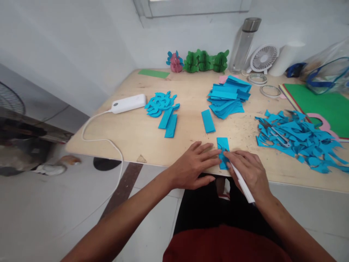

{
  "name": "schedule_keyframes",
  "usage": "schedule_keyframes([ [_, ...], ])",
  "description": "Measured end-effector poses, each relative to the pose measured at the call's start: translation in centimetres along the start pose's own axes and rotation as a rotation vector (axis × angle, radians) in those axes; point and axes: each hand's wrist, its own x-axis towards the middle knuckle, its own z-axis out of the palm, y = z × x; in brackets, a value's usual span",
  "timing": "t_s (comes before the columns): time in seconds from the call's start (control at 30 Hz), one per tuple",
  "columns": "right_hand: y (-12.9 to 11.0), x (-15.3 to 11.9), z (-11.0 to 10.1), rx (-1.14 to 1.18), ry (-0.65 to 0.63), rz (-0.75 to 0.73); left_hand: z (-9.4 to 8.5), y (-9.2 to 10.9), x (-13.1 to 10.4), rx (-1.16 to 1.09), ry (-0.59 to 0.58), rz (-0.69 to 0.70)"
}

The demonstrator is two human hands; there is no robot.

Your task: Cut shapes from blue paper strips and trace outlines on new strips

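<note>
A small blue paper strip lies at the front edge of the table, with dark drawn lines on it. My left hand rests flat with fingers spread, its fingertips touching the strip's left side. In my right hand is a white pen, its tip down at the strip and partly hidden by my fingers. Just beyond lies another blue strip. Farther back sits a stack of folded blue paper. To the left are blue cut-out shapes and two more folded blue pieces.
Blue scraps with scissors among them cover the right side, near green paper sheets. Tape rolls, a small fan, a bottle and paper figures stand behind. A white power bank with a cable lies left.
</note>
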Motion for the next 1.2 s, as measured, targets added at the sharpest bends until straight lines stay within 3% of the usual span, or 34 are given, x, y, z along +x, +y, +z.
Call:
schedule_keyframes([
  [0.27,-0.16,0.14,-0.11,-0.031,0.007,-0.026,-0.28,-0.46,0.00,0.049,-0.067,0.052],
  [1.2,-0.10,0.42,-0.10,0.061,0.061,0.001,0.14,-0.73,-0.27,0.038,-0.058,0.054],
])
